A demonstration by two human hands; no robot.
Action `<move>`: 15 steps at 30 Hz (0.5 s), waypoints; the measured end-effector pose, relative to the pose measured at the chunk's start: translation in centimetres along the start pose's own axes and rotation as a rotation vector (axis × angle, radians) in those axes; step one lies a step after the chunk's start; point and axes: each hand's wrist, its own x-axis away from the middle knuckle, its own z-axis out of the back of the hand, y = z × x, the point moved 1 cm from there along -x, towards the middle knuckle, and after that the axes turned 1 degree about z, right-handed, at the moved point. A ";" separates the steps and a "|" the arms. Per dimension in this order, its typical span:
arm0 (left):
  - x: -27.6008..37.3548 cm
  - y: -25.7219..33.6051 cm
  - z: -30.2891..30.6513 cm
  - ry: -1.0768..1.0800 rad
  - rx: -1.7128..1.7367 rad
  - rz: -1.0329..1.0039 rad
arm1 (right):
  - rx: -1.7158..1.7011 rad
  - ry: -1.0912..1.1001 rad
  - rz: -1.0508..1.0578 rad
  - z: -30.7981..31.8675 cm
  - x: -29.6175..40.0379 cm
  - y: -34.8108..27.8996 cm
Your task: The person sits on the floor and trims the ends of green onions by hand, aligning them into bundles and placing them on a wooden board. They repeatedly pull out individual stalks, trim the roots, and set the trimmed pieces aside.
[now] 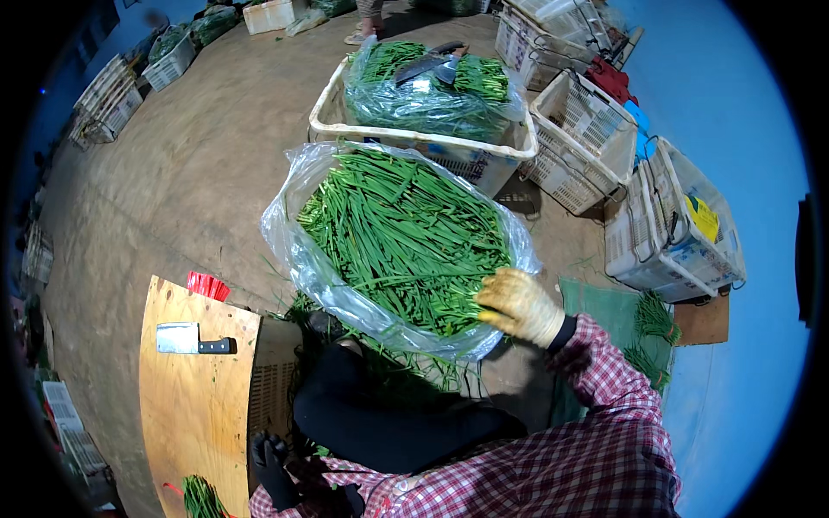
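My right hand, in a soiled pale work glove, lies at the near right side of a clear plastic bag full of garlic chives. Its fingers touch the pale stem ends; whether they grip any is hidden. My left hand, in a black glove, is low beside the edge of a plywood board, its fingers bent. I see nothing held in it, but its inner side is hidden. A cleaver rests flat on the board. A tied bunch of chives lies at the board's near end.
Behind the bag stands a white plastic crate of bagged chives with knives on top. More crates line the blue wall at right. Red ties are by the board's far edge. Tied bunches lie on a green mat. Another person's foot shows at the top.
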 end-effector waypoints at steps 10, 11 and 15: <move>3.6 10.4 -17.5 -0.190 -0.621 -0.598 | 0.052 -0.078 0.087 -2.7 4.3 -6.1; 4.2 9.8 -19.0 -0.233 -0.771 -0.729 | 0.023 -0.100 0.112 -3.0 4.6 -6.3; 6.0 8.4 -26.7 -0.538 -0.919 -0.991 | 0.081 -0.198 0.086 -5.1 5.1 -7.0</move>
